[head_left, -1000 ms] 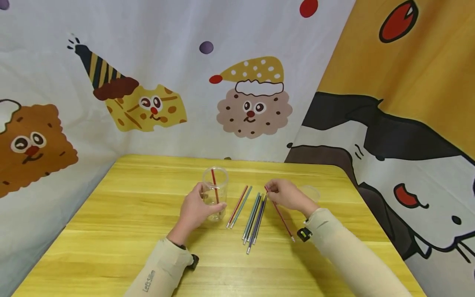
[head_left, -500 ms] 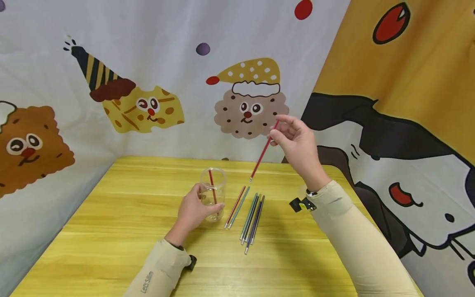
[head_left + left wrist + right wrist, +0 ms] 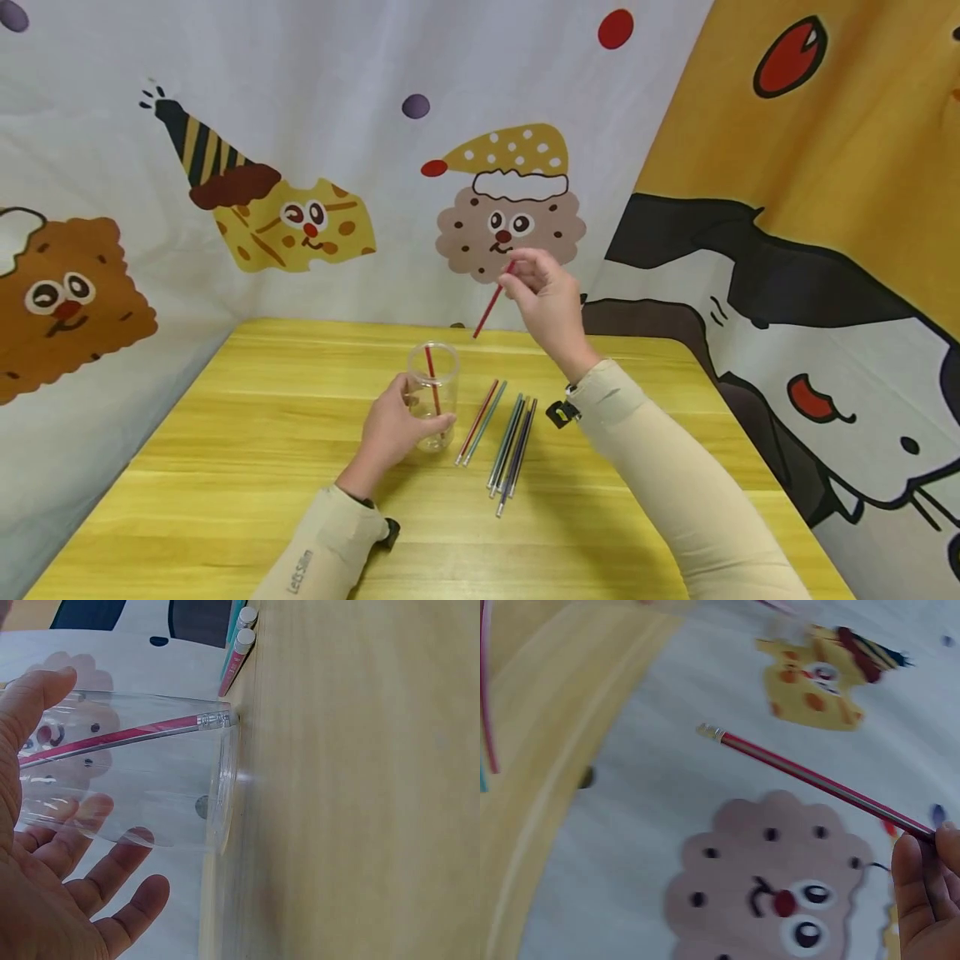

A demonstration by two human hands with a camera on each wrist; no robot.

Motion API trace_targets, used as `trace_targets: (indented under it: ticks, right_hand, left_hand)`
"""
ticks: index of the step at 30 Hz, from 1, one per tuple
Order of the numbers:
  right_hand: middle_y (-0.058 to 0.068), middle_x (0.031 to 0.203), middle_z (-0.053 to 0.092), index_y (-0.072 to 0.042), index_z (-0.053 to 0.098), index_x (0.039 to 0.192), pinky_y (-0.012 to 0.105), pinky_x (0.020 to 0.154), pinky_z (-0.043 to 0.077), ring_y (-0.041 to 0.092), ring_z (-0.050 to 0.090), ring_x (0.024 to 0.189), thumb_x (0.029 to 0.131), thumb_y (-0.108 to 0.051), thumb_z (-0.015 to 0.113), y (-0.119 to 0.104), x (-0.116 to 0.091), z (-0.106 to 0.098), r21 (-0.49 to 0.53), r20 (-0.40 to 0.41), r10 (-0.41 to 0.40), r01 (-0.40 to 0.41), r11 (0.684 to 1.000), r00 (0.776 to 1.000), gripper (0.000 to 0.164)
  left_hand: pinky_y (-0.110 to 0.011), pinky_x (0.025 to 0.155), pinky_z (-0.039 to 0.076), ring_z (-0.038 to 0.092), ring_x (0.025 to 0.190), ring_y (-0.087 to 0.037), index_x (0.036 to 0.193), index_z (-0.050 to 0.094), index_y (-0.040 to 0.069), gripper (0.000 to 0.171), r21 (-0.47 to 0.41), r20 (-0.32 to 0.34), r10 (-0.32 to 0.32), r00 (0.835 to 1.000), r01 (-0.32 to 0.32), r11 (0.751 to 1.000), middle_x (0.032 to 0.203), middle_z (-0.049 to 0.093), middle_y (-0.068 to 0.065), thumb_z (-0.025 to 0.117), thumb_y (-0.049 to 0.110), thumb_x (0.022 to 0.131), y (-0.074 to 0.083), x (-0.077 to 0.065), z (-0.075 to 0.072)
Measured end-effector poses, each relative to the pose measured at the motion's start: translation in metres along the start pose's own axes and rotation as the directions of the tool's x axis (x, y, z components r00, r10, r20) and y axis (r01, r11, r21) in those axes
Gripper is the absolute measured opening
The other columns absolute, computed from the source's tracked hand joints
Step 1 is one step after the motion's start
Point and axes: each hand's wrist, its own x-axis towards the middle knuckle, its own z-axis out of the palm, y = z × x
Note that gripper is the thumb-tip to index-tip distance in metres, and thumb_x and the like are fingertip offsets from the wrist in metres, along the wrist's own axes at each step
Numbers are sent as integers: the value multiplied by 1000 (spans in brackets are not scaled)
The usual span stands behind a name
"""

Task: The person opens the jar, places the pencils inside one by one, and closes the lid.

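Note:
My left hand point(image 3: 388, 429) holds a clear plastic cup point(image 3: 448, 392) upright on the table, thumb on one side and fingers on the other. A red pencil point(image 3: 431, 367) leans inside the cup; in the left wrist view that pencil's eraser end point(image 3: 214, 720) is at the cup's bottom. Above and to the right of the cup, my right hand point(image 3: 551, 304) pinches another red pencil point(image 3: 487, 312) by its upper end between thumb and fingers. This held pencil point(image 3: 802, 774) slants down toward the cup, eraser end lowest, apart from the rim.
Right of the cup, a red pencil point(image 3: 477, 422) and a teal pencil point(image 3: 495, 408) lie side by side on the wooden table point(image 3: 300, 517). Further right lies a loose bunch of several dark and teal pencils point(image 3: 513, 446). A cartoon-printed curtain point(image 3: 322, 75) hangs behind the table.
My right hand has picked the red pencil up from the table, raised it, and moved left toward the cup. The left hand and cup stay in place.

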Motion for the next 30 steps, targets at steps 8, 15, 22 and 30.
trace_targets:
  ticks: [8, 15, 22, 30]
  right_hand:
    - [15, 107, 77, -5, 70, 126, 30, 81, 65, 27, 78, 94, 100, -2, 74, 29, -7, 12, -85, 48, 49, -45, 995, 998, 27]
    - [15, 110, 79, -8, 69, 129, 43, 83, 66, 29, 79, 94, 102, -9, 74, 45, -6, 4, -153, 29, 109, -103, 983, 994, 28]
    - [16, 112, 78, -10, 69, 130, 41, 87, 66, 30, 78, 96, 102, -7, 73, 57, -4, -5, -167, -21, 140, -142, 976, 990, 28]
    - [16, 113, 79, -10, 70, 128, 43, 87, 66, 30, 78, 97, 102, -8, 73, 64, -1, -14, -178, -62, 149, -158, 971, 987, 26]
  left_hand:
    - [-50, 93, 62, 68, 127, -37, 133, 60, 10, 75, -7, -2, 9, 1000, -9, 1000, 140, 67, -19, 98, 43, 76, -2, 0, 2]
    - [-51, 93, 62, 68, 127, -37, 133, 60, 13, 73, -3, -7, 4, 1000, -4, 1000, 141, 67, -17, 98, 41, 77, 0, 0, 1]
    - [-51, 93, 62, 68, 127, -37, 133, 60, 12, 74, 4, -9, 4, 1000, -4, 1000, 141, 67, -18, 98, 41, 77, 0, 0, 1]
    - [-51, 93, 61, 68, 127, -37, 134, 60, 11, 74, 3, -6, 3, 1000, -3, 1000, 141, 67, -18, 97, 40, 77, -1, 0, 1]
